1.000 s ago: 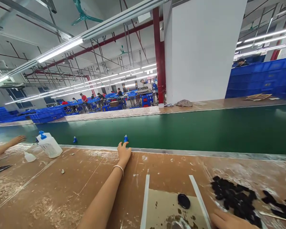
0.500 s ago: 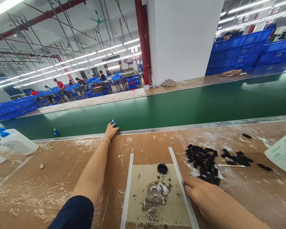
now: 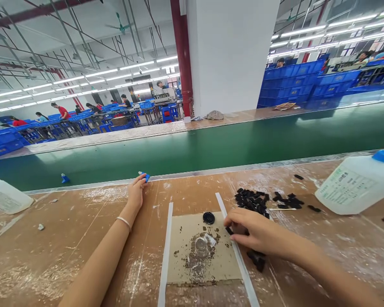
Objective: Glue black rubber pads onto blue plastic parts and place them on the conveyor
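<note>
My left hand (image 3: 136,192) is closed at the near edge of the green conveyor belt. Its fingertips pinch a small blue piece with a pale tip (image 3: 145,176), whose exact kind I cannot make out. Over the right tape strip, my right hand (image 3: 254,232) grips a small black strip (image 3: 229,230) between thumb and fingers. Between the two arms lies a beige board (image 3: 222,268), spotted with dark residue. On it sit a small clear round dish (image 3: 201,246) and a black round cap (image 3: 208,218). A heap of black strips (image 3: 251,200) lies just beyond my right hand.
The green belt (image 3: 179,147) crosses ahead, carrying another small blue piece (image 3: 64,178) at left. White plastic jugs lie on either side: one at right (image 3: 348,183), another at left (image 3: 6,196). A cotton swab (image 3: 283,209) lies near the black strips. People work at far tables.
My left hand has pulled slightly back from the belt with the blue piece. My right hand now pinches a black strip beside the board. The view has shifted right.
</note>
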